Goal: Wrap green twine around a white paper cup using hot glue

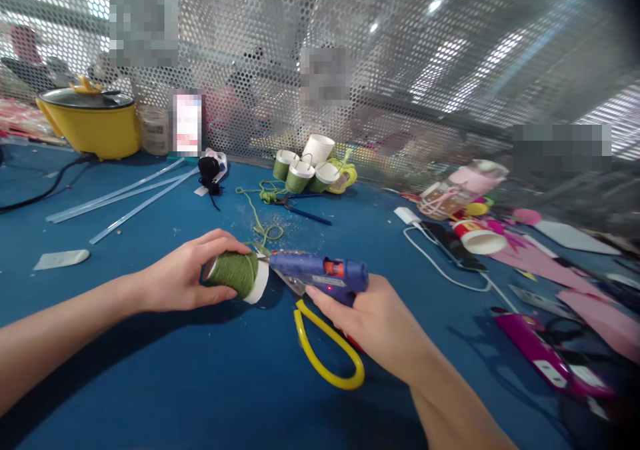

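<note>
Smooth plastic glue gun (313, 271); rough yarn-wrapped cup (234, 274).

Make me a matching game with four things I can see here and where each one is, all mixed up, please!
Things:
1. glue gun
2. yellow pot
3. green-wrapped cup
4. scissors

Places:
A. gripped by the left hand
B. lying on the blue table, with the yellow handle toward the person
C. held in the right hand
D. at the back left, with its lid on

Right pairs: 1-C, 2-D, 3-A, 4-B
</note>
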The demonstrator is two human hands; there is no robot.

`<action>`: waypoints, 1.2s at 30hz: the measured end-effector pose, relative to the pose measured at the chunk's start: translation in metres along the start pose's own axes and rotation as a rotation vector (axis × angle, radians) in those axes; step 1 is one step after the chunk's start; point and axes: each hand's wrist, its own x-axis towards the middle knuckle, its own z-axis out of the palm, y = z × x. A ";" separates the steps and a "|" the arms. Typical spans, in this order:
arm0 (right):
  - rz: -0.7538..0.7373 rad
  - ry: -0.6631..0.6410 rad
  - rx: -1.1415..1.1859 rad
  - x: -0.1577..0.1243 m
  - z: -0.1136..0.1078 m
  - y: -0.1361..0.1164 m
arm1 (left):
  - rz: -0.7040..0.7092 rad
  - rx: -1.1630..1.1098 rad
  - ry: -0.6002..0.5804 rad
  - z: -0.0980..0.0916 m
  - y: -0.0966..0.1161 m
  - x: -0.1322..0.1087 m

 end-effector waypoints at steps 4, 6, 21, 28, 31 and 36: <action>0.029 0.008 -0.007 0.001 0.002 0.000 | 0.009 0.003 0.000 0.000 0.000 0.000; 0.036 0.020 0.001 0.001 0.002 0.000 | 0.011 0.004 -0.004 0.000 0.001 0.000; 0.018 -0.002 -0.019 0.000 0.000 0.000 | 0.019 0.015 -0.006 0.000 0.001 -0.001; 0.000 -0.070 -0.033 -0.006 -0.005 0.000 | -0.001 0.018 -0.003 0.000 0.001 0.000; 0.022 -0.049 -0.005 -0.006 -0.006 -0.001 | -0.003 0.016 -0.001 0.000 0.001 0.000; 0.130 -0.074 0.154 -0.001 -0.008 0.004 | 0.002 0.026 0.010 0.000 0.001 0.000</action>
